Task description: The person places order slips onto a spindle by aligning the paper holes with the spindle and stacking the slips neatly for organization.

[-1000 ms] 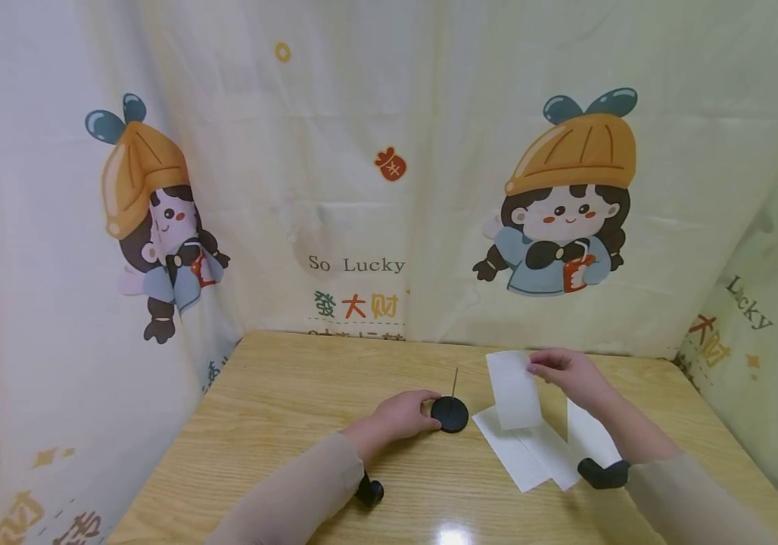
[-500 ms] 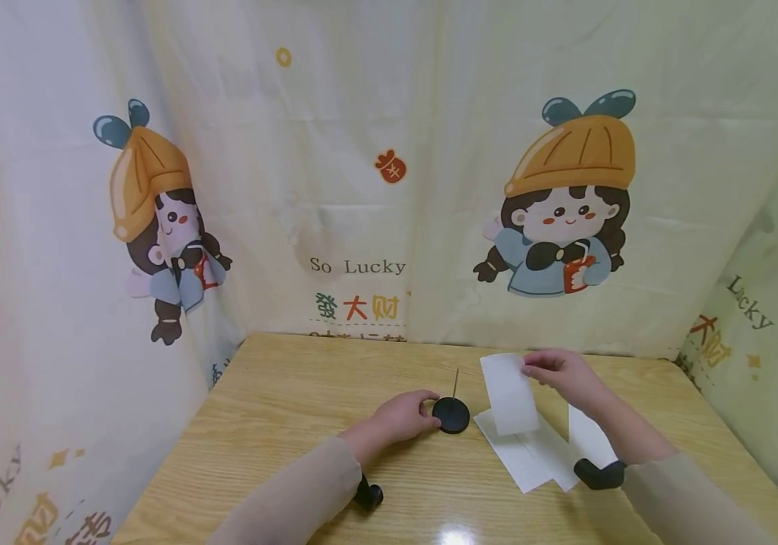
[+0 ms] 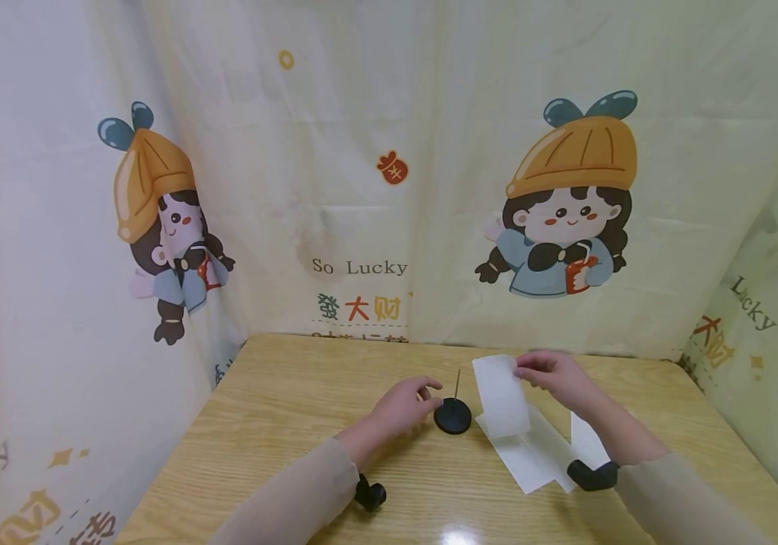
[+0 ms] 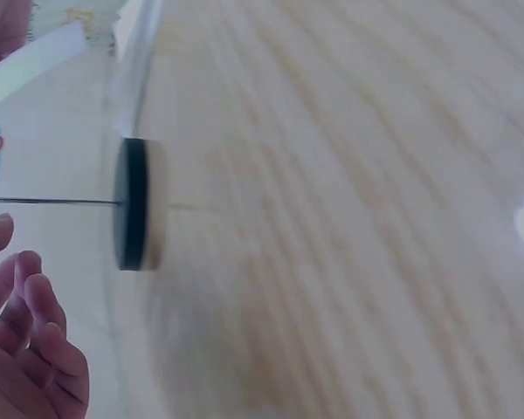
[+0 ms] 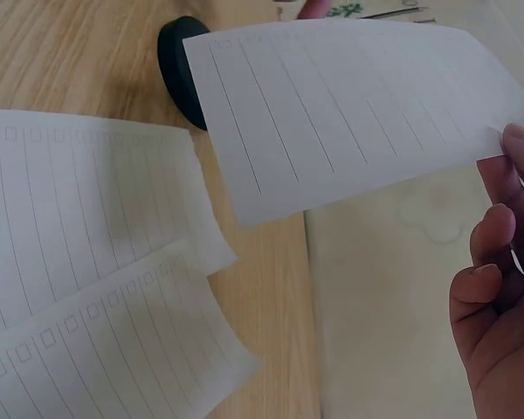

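A bill spike, with a round black base [image 3: 452,418] and a thin upright metal pin [image 3: 458,384], stands on the table. Just left of it is my left hand [image 3: 403,406], fingers loosely bent and apart from the pin; the left wrist view shows this hand [image 4: 35,353] holding nothing. My right hand [image 3: 555,376] pinches one white sheet of paper [image 3: 502,397] by its upper right corner. Lines and small checkboxes are printed on that sheet [image 5: 349,105]. It hangs to the right of the spike, over other sheets [image 3: 524,468] that overlap on the table.
Another white sheet [image 3: 586,437] lies under the right forearm, partly hidden. Black wrist mounts [image 3: 593,475] sit at both sleeves. A printed curtain [image 3: 362,189] closes off the back and sides of the wooden table [image 3: 307,371].
The left hand has let go of the spike's base, its fingers lifting and spreading a little. My right hand has carried the sheet slightly left, closer to the spike.
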The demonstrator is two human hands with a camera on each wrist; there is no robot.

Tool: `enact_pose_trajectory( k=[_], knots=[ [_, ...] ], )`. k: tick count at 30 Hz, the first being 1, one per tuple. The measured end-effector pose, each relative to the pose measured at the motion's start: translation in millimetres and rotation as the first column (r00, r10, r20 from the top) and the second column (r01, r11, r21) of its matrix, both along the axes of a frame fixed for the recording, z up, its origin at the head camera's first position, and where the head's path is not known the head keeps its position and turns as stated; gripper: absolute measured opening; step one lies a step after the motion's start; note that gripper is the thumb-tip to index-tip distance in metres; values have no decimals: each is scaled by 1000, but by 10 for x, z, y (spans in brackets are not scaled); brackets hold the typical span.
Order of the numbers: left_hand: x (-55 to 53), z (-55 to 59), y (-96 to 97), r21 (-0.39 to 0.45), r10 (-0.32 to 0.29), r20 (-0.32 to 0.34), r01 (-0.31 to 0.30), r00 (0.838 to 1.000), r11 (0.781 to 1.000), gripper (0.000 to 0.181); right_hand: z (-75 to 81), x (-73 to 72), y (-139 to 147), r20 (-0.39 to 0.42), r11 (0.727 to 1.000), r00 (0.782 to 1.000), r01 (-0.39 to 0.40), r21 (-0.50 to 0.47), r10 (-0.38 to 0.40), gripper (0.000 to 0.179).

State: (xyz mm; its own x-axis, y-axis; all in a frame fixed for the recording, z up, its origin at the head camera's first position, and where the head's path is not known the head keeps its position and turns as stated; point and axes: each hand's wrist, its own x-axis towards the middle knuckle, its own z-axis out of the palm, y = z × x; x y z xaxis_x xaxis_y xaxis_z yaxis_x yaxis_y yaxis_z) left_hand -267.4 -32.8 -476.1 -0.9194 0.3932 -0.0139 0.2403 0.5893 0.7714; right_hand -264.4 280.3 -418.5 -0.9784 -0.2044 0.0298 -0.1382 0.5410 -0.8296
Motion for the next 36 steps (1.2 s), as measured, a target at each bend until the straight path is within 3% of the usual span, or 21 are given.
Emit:
enact_pose_trajectory(
  k=[5, 14, 36],
  knots=[
    [3, 140, 34, 70, 27, -35, -25, 999, 997, 31, 0, 3, -47, 15, 1000, 1000, -9, -8, 9, 40],
    [2, 296, 114, 161, 43, -71, -31, 997, 987, 23, -32, -34, -179, 31, 999, 999, -14, -49, 16, 39],
    [-50, 345, 358, 192, 111, -64, -97, 992, 977, 28, -91, -67, -331, 34, 996, 999, -22, -82, 25, 35]
  ],
)
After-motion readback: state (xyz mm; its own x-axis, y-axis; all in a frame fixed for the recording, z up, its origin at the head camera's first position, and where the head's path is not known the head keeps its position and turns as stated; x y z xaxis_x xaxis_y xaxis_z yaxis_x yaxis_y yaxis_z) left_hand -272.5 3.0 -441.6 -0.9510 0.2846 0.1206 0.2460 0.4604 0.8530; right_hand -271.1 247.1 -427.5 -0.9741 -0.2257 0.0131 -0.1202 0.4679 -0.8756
